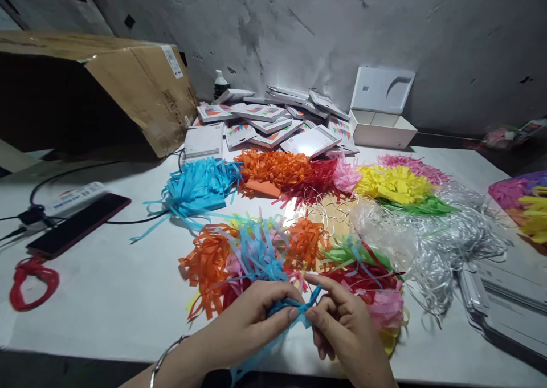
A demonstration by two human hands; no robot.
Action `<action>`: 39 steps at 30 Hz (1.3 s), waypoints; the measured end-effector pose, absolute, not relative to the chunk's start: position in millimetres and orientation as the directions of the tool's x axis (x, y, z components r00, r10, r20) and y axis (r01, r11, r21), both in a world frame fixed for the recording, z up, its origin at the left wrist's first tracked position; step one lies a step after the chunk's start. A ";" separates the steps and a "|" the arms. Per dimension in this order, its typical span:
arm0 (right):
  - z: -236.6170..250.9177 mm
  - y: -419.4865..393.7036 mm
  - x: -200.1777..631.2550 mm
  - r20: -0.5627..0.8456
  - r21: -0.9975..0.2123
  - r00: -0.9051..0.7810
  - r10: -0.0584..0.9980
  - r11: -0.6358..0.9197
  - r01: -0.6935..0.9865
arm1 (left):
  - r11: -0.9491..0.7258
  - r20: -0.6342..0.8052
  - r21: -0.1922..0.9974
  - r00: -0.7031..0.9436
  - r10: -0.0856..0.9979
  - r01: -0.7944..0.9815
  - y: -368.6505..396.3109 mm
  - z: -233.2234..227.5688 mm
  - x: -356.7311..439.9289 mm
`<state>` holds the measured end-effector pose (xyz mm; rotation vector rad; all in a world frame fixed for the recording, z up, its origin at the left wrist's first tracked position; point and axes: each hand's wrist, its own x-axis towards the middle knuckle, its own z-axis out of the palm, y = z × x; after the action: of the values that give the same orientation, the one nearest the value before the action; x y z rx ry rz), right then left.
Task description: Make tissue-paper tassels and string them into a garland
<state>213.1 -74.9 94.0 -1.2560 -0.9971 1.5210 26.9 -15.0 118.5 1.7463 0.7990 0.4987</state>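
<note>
Left hand (267,314) and right hand (344,322) are pinching bunched blue paper (305,307), loose strips (256,358) hanging below. Carton label (172,61) is bearing print, seemingly illegible here.

left hand (267,307), bottom centre: bare fingers | left wrist, lower left: we've got one slim, silver-coloured bangle (159,363), shiny, curved; detail too small for us to read | right hand (342,322), bottom, just right of centre: bare fingers, bare forearm

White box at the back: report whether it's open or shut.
Open. The white box has its lid raised behind it, and part of its inside shows.
</note>
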 end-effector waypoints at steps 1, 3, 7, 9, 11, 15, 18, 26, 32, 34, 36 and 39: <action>93.1 -74.5 215.2 -0.247 -0.962 -0.092 0.965 -0.256 -0.095 | -0.166 -0.064 0.949 0.679 0.731 0.268 -14.6 117.4 26.7; 92.0 -73.9 219.1 -0.231 -0.972 -0.125 0.965 -0.234 -0.009 | -0.137 -0.081 0.955 0.673 0.735 0.265 -13.4 114.3 25.9; 91.9 -73.6 222.3 -0.315 -0.932 -0.218 0.924 -0.345 -0.115 | -0.104 -0.111 0.963 0.715 0.690 0.250 -10.8 110.4 24.4; 90.8 -73.7 221.2 -0.336 -0.911 -0.231 0.913 -0.377 -0.165 | -0.135 -0.107 0.955 0.732 0.673 0.264 -9.4 111.5 23.8; 88.0 -73.9 219.2 -0.317 -0.925 -0.212 0.925 -0.351 -0.149 | -0.182 -0.092 0.941 0.734 0.673 0.284 -8.0 113.4 23.4; 80.1 -71.3 218.1 -0.073 -0.997 -0.060 0.996 -0.072 0.014 | -0.281 -0.065 0.899 0.736 0.674 0.337 -9.0 111.4 27.0; 77.6 -65.7 227.5 0.223 -0.974 0.278 0.934 0.222 0.035 | -0.385 -0.045 0.846 0.770 0.636 0.368 -16.9 103.6 35.9; 78.0 -64.0 262.4 -0.014 -0.885 0.654 0.756 0.295 -0.360 | -0.621 0.122 0.718 0.822 0.556 0.314 6.0 118.1 56.9; 53.8 -70.3 239.1 -0.128 -0.924 0.402 0.906 0.039 -0.382 | -0.488 -0.067 0.396 0.555 0.829 0.778 116.4 123.7 96.4; 49.2 -72.3 234.7 -0.134 -0.929 0.319 0.938 -0.007 -0.371 | -0.428 -0.160 0.356 0.505 0.848 0.831 139.9 109.2 112.5; 45.4 -75.2 234.4 -0.132 -0.933 0.273 0.953 -0.027 -0.358 | -0.388 -0.214 0.345 0.475 0.854 0.854 150.4 94.2 123.4; 39.1 -80.3 239.8 -0.132 -0.949 0.284 0.950 -0.039 -0.312 | -0.363 -0.207 0.398 0.468 0.859 0.843 150.4 86.8 125.3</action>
<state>239.8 -80.3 39.1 -1.1715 -0.7201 1.1731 125.3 150.4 86.8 2.2713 1.4182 0.0496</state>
